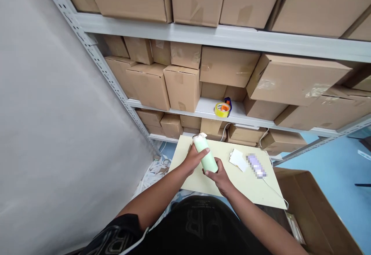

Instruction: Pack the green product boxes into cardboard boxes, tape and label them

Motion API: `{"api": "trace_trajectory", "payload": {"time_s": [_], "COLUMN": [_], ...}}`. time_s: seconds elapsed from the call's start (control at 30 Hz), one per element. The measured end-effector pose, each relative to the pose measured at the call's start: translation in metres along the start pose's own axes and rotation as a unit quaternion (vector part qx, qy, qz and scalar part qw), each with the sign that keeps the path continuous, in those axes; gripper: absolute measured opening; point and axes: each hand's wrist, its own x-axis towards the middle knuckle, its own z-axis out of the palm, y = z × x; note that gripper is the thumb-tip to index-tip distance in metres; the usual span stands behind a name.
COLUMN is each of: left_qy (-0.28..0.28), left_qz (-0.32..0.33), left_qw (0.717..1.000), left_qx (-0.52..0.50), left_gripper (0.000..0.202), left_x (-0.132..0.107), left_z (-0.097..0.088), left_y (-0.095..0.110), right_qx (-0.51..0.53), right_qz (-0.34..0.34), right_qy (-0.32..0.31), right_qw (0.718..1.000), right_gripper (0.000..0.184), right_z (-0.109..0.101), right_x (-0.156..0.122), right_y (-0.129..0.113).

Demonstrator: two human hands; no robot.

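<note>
Both of my hands hold a pale green cylinder (206, 157) that looks like a tumbler or bottle, tilted above the cream tabletop (199, 183). My left hand (193, 158) is wrapped round its upper part, thumb across the front. Lower down, my right hand (219, 177) grips the bottom end. A small white flap or tab sticks out at the cylinder's top; its exact kind is unclear. On the table to the right lie some white paper pieces (238, 160) and a blurred-out purple item (256, 165) with a white cable.
Metal shelves (208, 34) packed with cardboard boxes (182, 87) rise behind the table. A tape dispenser with yellow tape (222, 109) sits on the middle shelf. An open carton (315, 212) stands at the right, a grey wall (72, 131) at the left, with white scraps (152, 175) on the floor.
</note>
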Motion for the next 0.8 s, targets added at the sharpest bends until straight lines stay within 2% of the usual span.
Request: {"api": "trace_trajectory", "payload": {"time_s": [0.1,0.17,0.23,0.3,0.4,0.5,0.57,0.67,0.8], "left_qy": [0.04,0.031,0.017,0.033,0.086,0.103,0.101,0.097,0.109], "left_qz": [0.001,-0.001,0.001,0.009,0.02,0.024,0.03,0.04,0.073], "left_qw": [0.999,0.999,1.0,0.999,0.992,0.991,0.993,0.992,0.977], "left_qx": [0.012,0.008,0.006,0.034,0.091,0.083,0.061,0.065,0.167], "left_gripper": [0.057,0.052,0.053,0.059,0.073,0.084,0.077,0.054,0.055], "left_x": [0.001,0.001,0.001,-0.002,-0.006,-0.009,-0.012,-0.017,-0.023], "left_z": [0.019,0.03,0.041,0.05,0.06,0.066,0.068,0.072,0.074], "left_y": [-0.007,-0.012,-0.016,-0.021,-0.026,-0.029,-0.029,-0.027,-0.024], "right_qx": [0.042,0.076,0.06,0.017,-0.046,-0.077,-0.053,-0.015,-0.068], "right_qz": [0.039,0.07,0.063,0.021,-0.039,-0.054,-0.035,0.007,-0.06], "right_qy": [-0.055,-0.1,-0.119,-0.114,-0.065,-0.032,-0.068,-0.127,-0.069], "right_qw": [0.997,0.99,0.989,0.993,0.996,0.995,0.996,0.992,0.993], "right_gripper": [0.056,0.048,0.046,0.049,0.056,0.058,0.053,0.048,0.061], "right_z": [-0.022,-0.036,-0.046,-0.052,-0.058,-0.066,-0.069,-0.067,-0.058], "right_x": [0.0,0.0,0.001,0.002,0.005,0.004,0.002,-0.001,0.001], "right_y": [-0.002,-0.006,-0.008,-0.008,-0.002,0.003,0.003,-0.001,-0.004]}}
